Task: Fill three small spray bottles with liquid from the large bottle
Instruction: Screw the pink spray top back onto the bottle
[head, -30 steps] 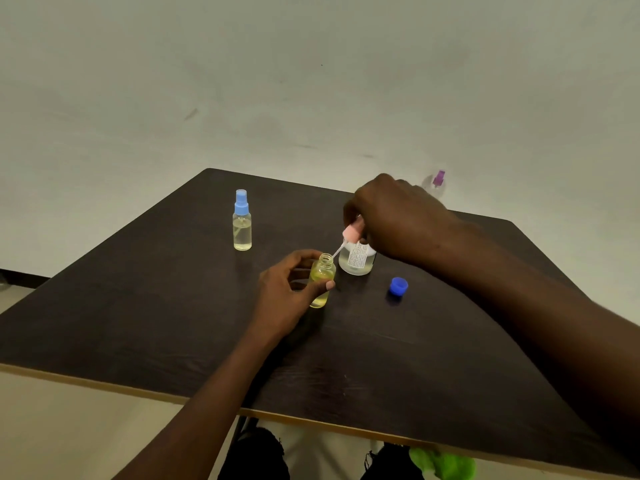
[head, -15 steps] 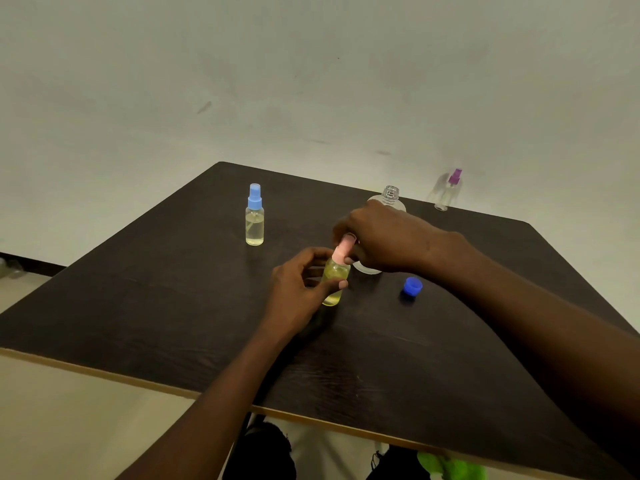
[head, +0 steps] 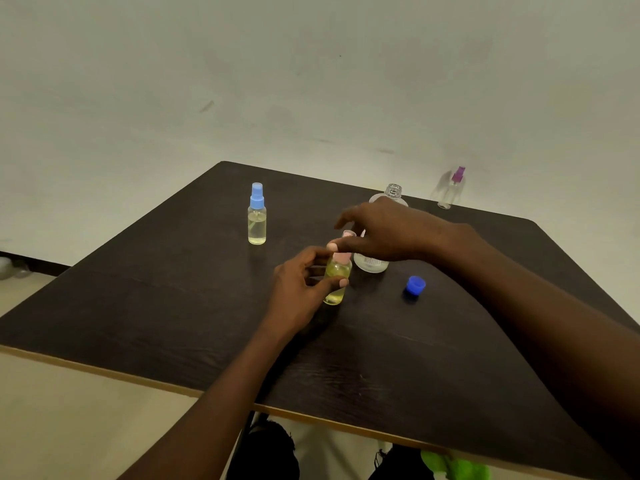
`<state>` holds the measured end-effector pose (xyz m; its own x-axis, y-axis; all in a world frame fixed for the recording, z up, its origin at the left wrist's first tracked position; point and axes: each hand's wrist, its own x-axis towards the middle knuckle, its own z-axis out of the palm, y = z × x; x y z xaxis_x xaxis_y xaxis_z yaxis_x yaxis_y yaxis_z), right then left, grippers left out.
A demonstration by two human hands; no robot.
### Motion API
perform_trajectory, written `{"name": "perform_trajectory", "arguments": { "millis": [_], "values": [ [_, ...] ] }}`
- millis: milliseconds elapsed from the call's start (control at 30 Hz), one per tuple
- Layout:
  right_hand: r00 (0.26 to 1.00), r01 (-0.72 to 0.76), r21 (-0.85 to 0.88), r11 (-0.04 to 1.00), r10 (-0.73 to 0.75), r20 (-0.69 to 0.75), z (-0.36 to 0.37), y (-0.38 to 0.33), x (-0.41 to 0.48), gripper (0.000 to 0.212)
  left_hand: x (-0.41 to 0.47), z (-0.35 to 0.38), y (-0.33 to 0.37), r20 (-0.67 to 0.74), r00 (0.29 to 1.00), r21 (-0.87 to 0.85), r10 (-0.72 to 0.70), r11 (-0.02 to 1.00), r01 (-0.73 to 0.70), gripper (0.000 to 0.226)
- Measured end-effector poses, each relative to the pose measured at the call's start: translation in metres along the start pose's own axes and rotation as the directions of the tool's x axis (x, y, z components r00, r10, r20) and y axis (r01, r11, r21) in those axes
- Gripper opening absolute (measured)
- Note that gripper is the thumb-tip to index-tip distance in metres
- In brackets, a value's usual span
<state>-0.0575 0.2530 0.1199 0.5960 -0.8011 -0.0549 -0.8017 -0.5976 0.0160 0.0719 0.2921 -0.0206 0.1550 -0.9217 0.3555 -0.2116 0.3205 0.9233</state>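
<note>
My left hand (head: 299, 289) grips a small spray bottle (head: 336, 275) of yellow liquid standing on the dark table (head: 173, 306). My right hand (head: 384, 233) pinches its pink spray cap (head: 344, 245), which sits on the bottle's neck. Behind my right hand stands the large clear bottle (head: 393, 194), uncapped and mostly hidden by the hand. A blue-capped spray bottle (head: 257, 216) holding yellow liquid stands to the left. A purple-capped spray bottle (head: 452, 188) stands at the far right edge and looks empty.
The large bottle's blue cap (head: 414, 285) lies on the table right of the held bottle. The table's front edge runs close to my body. A pale wall rises behind the table.
The pink cap with its tube went down into the small bottle and now sits on its neck. My right hand has lowered and uncovered the large bottle's neck.
</note>
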Motion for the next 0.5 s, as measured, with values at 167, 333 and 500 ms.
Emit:
{"name": "perform_trajectory", "arguments": {
  "millis": [167, 333, 500],
  "values": [
    [0.987, 0.150, 0.016, 0.989, -0.149, -0.057, 0.006, 0.001, -0.002, 0.025, 0.000, 0.001, -0.001, -0.002, 1.000, -0.025, 0.002, 1.000, -0.002, 0.038],
    [0.984, 0.075, -0.140, 0.987, -0.095, -0.148, 0.019, -0.004, 0.005, 0.033, 0.001, 0.001, -0.002, -0.023, 1.000, -0.016, 0.005, 1.000, -0.005, 0.034],
    [0.996, -0.011, -0.146, 0.989, -0.003, -0.093, 0.023, -0.001, 0.006, 0.059, -0.001, 0.003, -0.002, -0.017, 1.000, -0.043, 0.026, 0.999, -0.026, 0.044]
  ]
}}
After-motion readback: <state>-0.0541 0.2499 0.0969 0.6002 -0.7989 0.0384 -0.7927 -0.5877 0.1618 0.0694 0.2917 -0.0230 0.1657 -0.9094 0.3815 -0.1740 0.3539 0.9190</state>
